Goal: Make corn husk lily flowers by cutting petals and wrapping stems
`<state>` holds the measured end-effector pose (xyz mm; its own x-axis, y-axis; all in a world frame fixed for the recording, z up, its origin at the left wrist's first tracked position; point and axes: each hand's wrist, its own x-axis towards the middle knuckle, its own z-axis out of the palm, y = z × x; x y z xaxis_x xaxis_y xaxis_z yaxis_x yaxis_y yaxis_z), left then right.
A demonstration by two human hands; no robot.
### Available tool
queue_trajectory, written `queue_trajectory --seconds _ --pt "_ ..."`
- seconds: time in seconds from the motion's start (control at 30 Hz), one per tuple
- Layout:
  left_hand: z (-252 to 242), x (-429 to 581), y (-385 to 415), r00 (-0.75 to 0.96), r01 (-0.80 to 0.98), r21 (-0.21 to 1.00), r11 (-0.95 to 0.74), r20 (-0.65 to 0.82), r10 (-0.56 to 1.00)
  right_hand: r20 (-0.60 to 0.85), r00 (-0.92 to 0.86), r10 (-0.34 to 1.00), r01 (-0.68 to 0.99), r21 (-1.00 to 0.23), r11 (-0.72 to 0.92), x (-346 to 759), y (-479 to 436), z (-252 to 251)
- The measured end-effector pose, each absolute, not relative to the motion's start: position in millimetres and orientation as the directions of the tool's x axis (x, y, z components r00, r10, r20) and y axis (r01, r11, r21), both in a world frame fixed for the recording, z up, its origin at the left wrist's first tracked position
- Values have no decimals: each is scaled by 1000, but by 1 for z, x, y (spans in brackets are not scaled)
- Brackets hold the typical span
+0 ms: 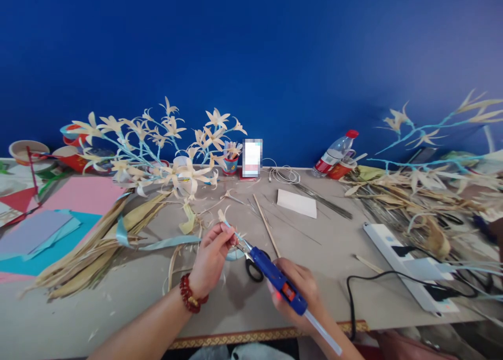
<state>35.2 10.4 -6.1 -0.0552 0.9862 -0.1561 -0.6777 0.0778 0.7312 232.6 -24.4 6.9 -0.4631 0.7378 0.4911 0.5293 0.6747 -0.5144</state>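
Observation:
My left hand (215,256) pinches a thin stem (228,224), wrapped in light blue, with a pale bud-like tip above the fingers. Wrapped round a blue hot glue gun (275,271) is my right hand (298,289). The gun's nozzle points up and left, close to the stem; whether they touch I cannot tell. A clear glue stick (323,333) sticks out of its back end. Black-handled scissors (254,271) lie partly hidden beneath the gun. From the left, a light blue ribbon (168,242) runs along the table towards my left hand.
Husk flowers on blue stems (157,145) stand at the back left. Dried husks (90,244) and coloured paper (43,234) lie left. A white power strip (408,268) with a black cord (369,276) is at right. Behind are a bottle (334,153) and a lit phone (252,159).

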Motion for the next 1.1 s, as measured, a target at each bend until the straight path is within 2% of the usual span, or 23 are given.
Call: queue_trajectory --seconds 0.43,0.6,0.73,0.87,0.97,1.1 --pt "-4 35 10 -38 -676 732 83 -148 988 500 -450 740 551 -497 671 235 -25 6" --pt "-5 33 11 -21 -693 713 108 -170 985 502 -378 778 726 -360 585 264 -12 4" --pt "-3 32 10 -16 -690 715 109 -165 986 492 -255 832 910 -169 378 301 14 -4" --pt "3 32 8 54 -664 743 86 -68 996 341 -80 937 994 -38 99 332 46 -6" --pt "6 32 7 60 -646 760 69 -40 997 278 -88 957 996 -1 92 341 64 -7" --pt "4 30 11 -15 -617 787 14 -30 999 134 -125 983 992 -14 128 340 75 -13"
